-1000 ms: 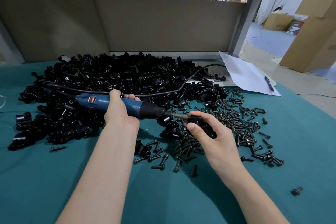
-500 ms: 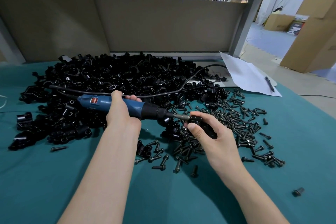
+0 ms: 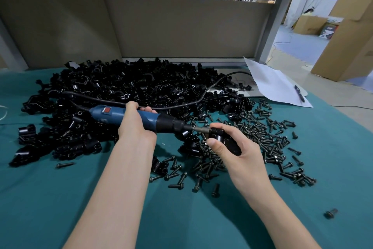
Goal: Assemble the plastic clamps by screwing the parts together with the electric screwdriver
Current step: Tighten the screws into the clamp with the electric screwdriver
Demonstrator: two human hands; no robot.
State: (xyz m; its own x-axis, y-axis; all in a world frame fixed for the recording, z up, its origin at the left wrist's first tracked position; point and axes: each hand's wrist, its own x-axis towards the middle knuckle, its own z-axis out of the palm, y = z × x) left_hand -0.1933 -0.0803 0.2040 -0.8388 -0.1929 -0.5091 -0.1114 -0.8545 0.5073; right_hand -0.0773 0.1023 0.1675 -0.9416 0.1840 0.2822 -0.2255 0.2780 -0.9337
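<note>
Both hands have drifted only slightly rightward over the last second, tool and part still pressed together. A black plastic clamp [image 3: 226, 141], glossy and blocky, is gripped in the curled fingers and thumb of the right hand [image 3: 240, 155], just above the surface [image 3: 60, 198], a teal cloth. The left hand [image 3: 135, 125] is wrapped around the electric screwdriver [image 3: 165, 123], a blue cylinder with a black nose and a red switch [image 3: 107, 110]; its metal bit [image 3: 199, 128] meets the clamp. Its label is too blurred to read. A black cord [image 3: 181, 105] trails over a heap of black clamp parts [image 3: 121, 87]. Dark screws [image 3: 268, 137] lie scattered around the right hand. Beyond them lie white paper [image 3: 272, 85] and a pen [image 3: 299, 93].
</note>
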